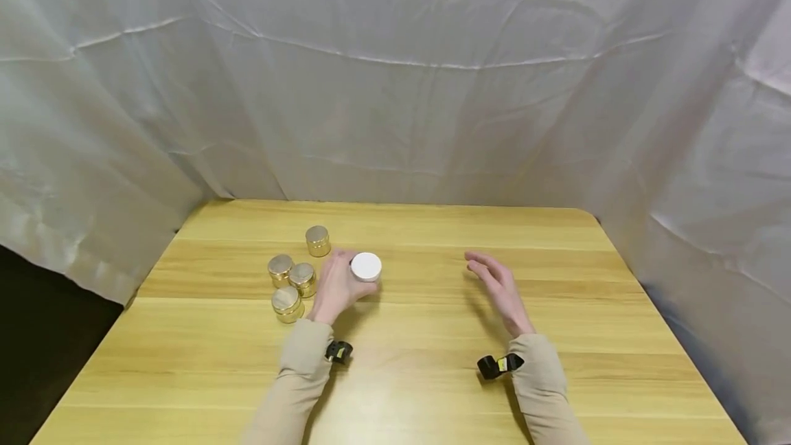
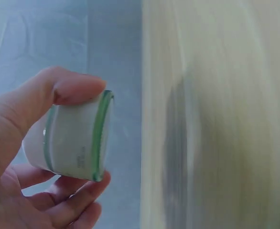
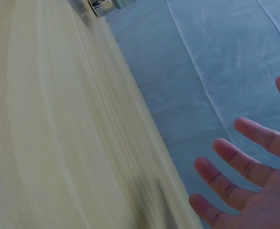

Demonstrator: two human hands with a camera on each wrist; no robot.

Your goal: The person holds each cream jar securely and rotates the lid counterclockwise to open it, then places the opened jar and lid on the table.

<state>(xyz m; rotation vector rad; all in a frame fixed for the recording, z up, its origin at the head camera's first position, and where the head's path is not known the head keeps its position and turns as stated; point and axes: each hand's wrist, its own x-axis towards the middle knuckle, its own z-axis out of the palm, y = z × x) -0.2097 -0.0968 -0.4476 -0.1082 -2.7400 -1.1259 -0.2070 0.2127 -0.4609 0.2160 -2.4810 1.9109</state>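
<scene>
My left hand grips a small round jar with a white lid, thumb on one side and fingers on the other. In the left wrist view the jar has a pale body with green-tinted clear edges and small print too blurred to read. A shadow below shows it raised off the table. On the right, my right hand hovers over the table with its fingers spread, as the right wrist view also shows, and it holds nothing.
Several gold jars stand left of my left hand: one at the back, others grouped nearer, among them a front one. The wooden table meets a pale curtain behind and at the sides.
</scene>
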